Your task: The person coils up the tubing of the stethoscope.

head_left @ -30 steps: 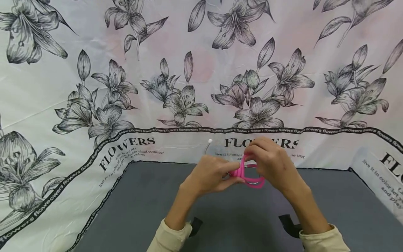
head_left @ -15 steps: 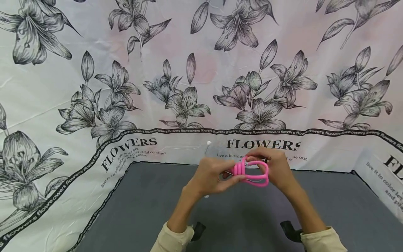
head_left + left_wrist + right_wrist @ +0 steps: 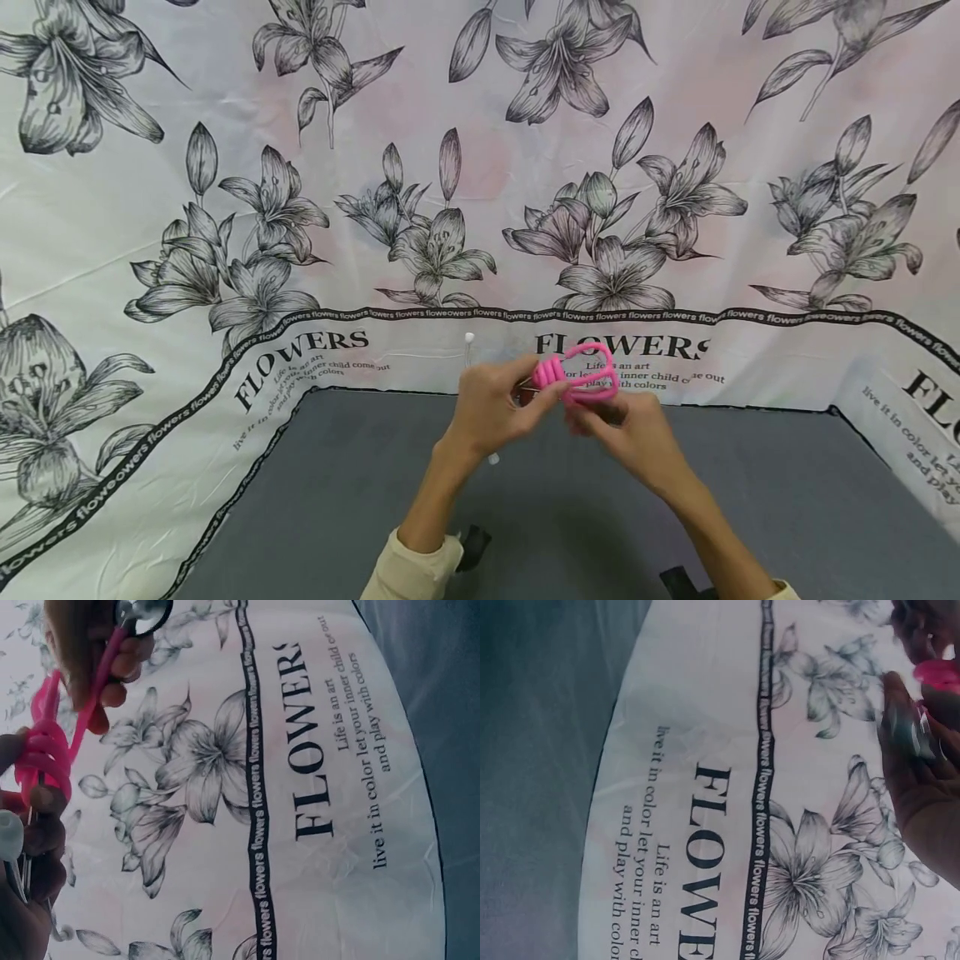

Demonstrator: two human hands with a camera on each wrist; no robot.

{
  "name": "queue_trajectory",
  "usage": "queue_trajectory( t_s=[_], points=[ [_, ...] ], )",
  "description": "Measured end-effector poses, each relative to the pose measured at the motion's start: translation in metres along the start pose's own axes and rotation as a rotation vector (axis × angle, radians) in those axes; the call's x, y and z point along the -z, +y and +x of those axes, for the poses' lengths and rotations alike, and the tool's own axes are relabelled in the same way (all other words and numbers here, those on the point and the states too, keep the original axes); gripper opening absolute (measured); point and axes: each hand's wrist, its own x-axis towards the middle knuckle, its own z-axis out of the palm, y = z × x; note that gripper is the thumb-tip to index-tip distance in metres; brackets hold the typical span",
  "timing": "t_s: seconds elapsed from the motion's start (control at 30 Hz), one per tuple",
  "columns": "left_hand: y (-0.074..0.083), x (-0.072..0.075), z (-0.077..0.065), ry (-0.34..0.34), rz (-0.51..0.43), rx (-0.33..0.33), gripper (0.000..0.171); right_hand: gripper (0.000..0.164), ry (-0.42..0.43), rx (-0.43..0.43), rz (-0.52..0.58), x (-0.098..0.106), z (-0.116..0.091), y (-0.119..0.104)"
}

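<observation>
A stethoscope with pink tubing (image 3: pixel 551 372) is held up in front of the chest, its tubing wound in tight coils with a loose loop to the right. My left hand (image 3: pixel 491 408) grips the coils and the metal ear tubes between thumb and fingers. One white ear tip (image 3: pixel 469 337) sticks up above that hand, the other shows below it. My right hand (image 3: pixel 637 433), under the loop, pinches the tube close to the round chest piece (image 3: pixel 142 613), as the left wrist view shows. In the right wrist view the right hand's fingers partly cover the metal piece.
Below the hands lies a dark grey table top (image 3: pixel 360 500). A white cloth (image 3: pixel 420 350) printed with lilies and lettering hangs behind and along the left side. Black straps (image 3: pixel 472 547) show near the wrists.
My right hand has gone from above the pink loop, round behind it, to below it. The loop now tilts upward. My left hand has shifted slightly left, still gripping the coils.
</observation>
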Motion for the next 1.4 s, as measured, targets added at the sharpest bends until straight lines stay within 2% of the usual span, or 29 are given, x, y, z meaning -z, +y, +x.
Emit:
queue_trajectory(
  t_s=[0.1, 0.3, 0.43, 0.5, 0.6, 0.73, 0.83, 0.9, 1.0, 1.1, 1.17, 1.2, 1.27, 1.33, 1.4],
  points=[
    [0.000, 0.004, 0.002, 0.009, 0.102, 0.012, 0.028, 0.015, -0.034, -0.022, 0.042, 0.001, -0.003, -0.006],
    [-0.003, 0.011, 0.002, -0.003, 0.264, 0.050, 0.028, 0.032, -0.007, 0.078, -0.017, 0.004, -0.006, -0.019],
    [-0.003, 0.013, 0.002, -0.013, 0.307, 0.059, 0.029, 0.038, 0.049, 0.175, -0.074, 0.007, -0.003, -0.028],
    [-0.003, 0.013, 0.002, -0.026, 0.322, 0.044, 0.029, 0.038, 0.075, 0.216, -0.082, 0.009, -0.001, -0.032],
    [-0.002, 0.013, 0.002, -0.058, 0.335, 0.003, 0.028, 0.038, 0.101, 0.235, -0.058, 0.011, 0.002, -0.035],
    [0.000, 0.013, 0.000, -0.107, 0.347, -0.062, 0.025, 0.046, 0.130, 0.190, 0.058, 0.011, 0.005, -0.035],
    [0.002, 0.013, 0.000, -0.121, 0.342, -0.111, 0.026, 0.042, 0.202, 0.141, 0.148, 0.008, 0.008, -0.033],
    [0.002, 0.012, 0.001, -0.119, 0.333, -0.135, 0.027, 0.037, 0.268, 0.121, 0.170, 0.004, 0.010, -0.031],
    [0.003, 0.011, 0.003, -0.110, 0.324, -0.149, 0.030, 0.030, 0.354, 0.093, 0.155, -0.003, 0.013, -0.029],
    [0.003, 0.009, 0.001, -0.104, 0.292, -0.145, 0.031, 0.029, 0.425, 0.083, 0.090, -0.010, 0.016, -0.026],
    [0.002, 0.009, 0.000, -0.104, 0.274, -0.144, 0.032, 0.029, 0.447, 0.065, 0.064, -0.012, 0.017, -0.025],
    [0.002, 0.008, -0.001, -0.103, 0.270, -0.144, 0.033, 0.028, 0.447, 0.049, 0.047, -0.012, 0.017, -0.024],
    [0.002, 0.008, -0.002, -0.095, 0.283, -0.141, 0.034, 0.026, 0.402, 0.007, 0.083, -0.011, 0.018, -0.022],
    [0.001, 0.008, -0.002, -0.084, 0.303, -0.139, 0.034, 0.022, 0.312, -0.058, 0.165, -0.007, 0.019, -0.022],
    [0.000, 0.008, -0.002, -0.071, 0.319, -0.140, 0.036, 0.019, 0.218, -0.140, 0.291, -0.003, 0.021, -0.021]
  ],
)
